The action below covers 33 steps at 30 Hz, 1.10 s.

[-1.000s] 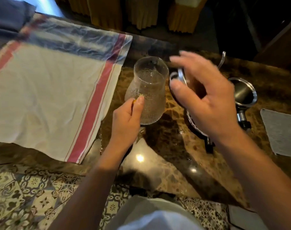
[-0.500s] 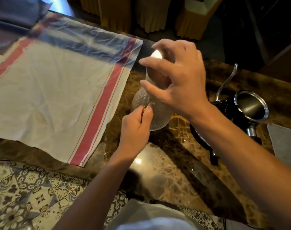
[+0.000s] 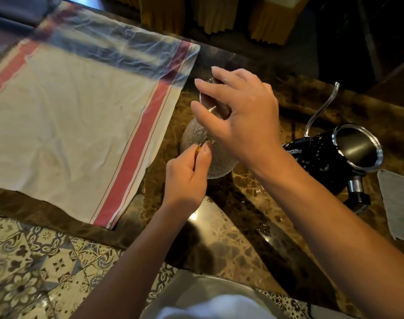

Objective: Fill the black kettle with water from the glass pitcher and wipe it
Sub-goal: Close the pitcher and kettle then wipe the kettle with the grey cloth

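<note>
We see one glass pitcher point(image 3: 208, 153) on the brown marble tabletop point(image 3: 231, 238), mid-depth, just off the right edge of the striped cloth point(image 3: 76, 125). Most of it is hidden: the right hand point(image 3: 240, 120) covers the mouth and neck, so we can't tell the water level or whether anything sits on the rim. Fingers are curled over the top, pinching something metallic; too obscured to identify. The left hand point(image 3: 187, 178) is closed low on the pitcher's near side, thumb and forefinger pinched on a small amber part, likely the handle, mostly hidden by the hand.

One black kettle point(image 3: 330, 157) stands to the right of the pitcher, lid off, steel rim and dark interior showing; fill level unreadable. Thin gooseneck spout points toward the far edge. Handle is half hidden behind the right forearm. White specks on its body, droplets or print, can't tell.

Two cloths: the large red-and-blue striped one spread over the left side, cut off at the frame's left; one small grey cloth point(image 3: 397, 203) at the right edge, also cut off.
</note>
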Tool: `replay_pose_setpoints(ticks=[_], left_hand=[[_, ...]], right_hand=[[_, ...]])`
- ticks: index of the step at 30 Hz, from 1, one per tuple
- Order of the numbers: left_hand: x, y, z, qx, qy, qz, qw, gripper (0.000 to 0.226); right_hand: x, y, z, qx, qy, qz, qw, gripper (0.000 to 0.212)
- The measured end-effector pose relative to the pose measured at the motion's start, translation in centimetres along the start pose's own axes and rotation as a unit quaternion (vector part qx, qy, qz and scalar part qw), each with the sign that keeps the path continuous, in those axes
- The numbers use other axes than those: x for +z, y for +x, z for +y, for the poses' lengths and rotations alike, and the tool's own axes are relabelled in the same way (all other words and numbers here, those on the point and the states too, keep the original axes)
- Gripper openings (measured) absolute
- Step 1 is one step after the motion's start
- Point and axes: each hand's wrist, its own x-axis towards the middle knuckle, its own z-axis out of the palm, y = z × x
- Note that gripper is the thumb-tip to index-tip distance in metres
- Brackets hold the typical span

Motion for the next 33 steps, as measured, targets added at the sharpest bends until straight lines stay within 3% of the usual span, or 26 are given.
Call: replay_pose_setpoints(ticks=[6,15,20,24,26,29,31,33], left_hand=[[0.1,-0.2,0.4,-0.011,0.007,0.005,1.0,0.043],[1.3,-0.7,0.7,0.007,0.055,0.078,0.995,0.042],[1.9,-0.7,1.5,-0.014,0.103,0.098,0.99,0.038],[2.1,-0.9,1.9,-0.046,0.121,0.113,0.985,0.043],[2.1,-1.3,1.9,-0.042,0.157,0.133,0.978,0.035],[2.7,-2.4,2.6,0.065,0.204,0.205,0.955,0.013],[3.7,-3.4,2.6,0.16,0.257,0.229,0.925,0.026],[5.6,-4.6,3.1,0.185,0.29,0.209,0.916,0.035]], right_hand=[[0.0,-0.2,0.1,0.021,0.029,-0.012,0.999,0.042],[-1.3,-2.5,1.4,-0.002,0.03,-0.06,0.998,0.047],[-4.4,-2.9,1.8,-0.008,0.043,-0.122,0.992,0.051],[-10.3,-6.3,4.8,-0.004,0.11,-0.067,0.992,0.046],[-13.3,-8.7,7.0,0.007,0.12,-0.017,0.993,0.038],[-16.7,-13.1,11.0,0.062,0.103,0.056,0.991,0.03],[-17.8,-16.5,13.7,0.117,0.096,0.051,0.987,0.03],[-18.2,-19.8,15.9,0.174,0.093,0.033,0.98,0.029]])
